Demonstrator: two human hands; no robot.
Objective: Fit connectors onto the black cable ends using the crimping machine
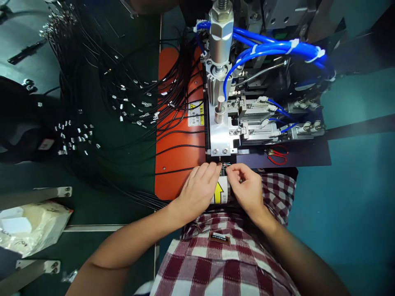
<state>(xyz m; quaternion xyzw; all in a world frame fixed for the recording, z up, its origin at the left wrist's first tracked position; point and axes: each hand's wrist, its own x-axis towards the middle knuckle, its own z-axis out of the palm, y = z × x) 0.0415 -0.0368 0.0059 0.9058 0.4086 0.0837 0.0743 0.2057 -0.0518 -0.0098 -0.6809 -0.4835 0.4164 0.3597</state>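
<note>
My left hand (pixel 202 185) lies palm down at the front edge of the machine, fingers close together and pressed on a black cable (pixel 179 170) that runs in from the left. Its fingertips hide the cable's end. Just right of them, my right hand (pixel 247 185) is closed in a pinch at small coloured wire ends (pixel 226 165). The fingertips of both hands nearly meet in front of the machine's metal head (pixel 220 137). Below them is a white label with a yellow arrow (pixel 219 192).
More black cables cross the orange plate (pixel 179 158) into the machine. Bundles of cables with silvery ends (pixel 148 109) lie on the dark green table (pixel 132 37). Blue air hoses (pixel 271 47) arch overhead. Red-handled scissors (pixel 277 156) lie at right; a plastic bag (pixel 37 226) is at left.
</note>
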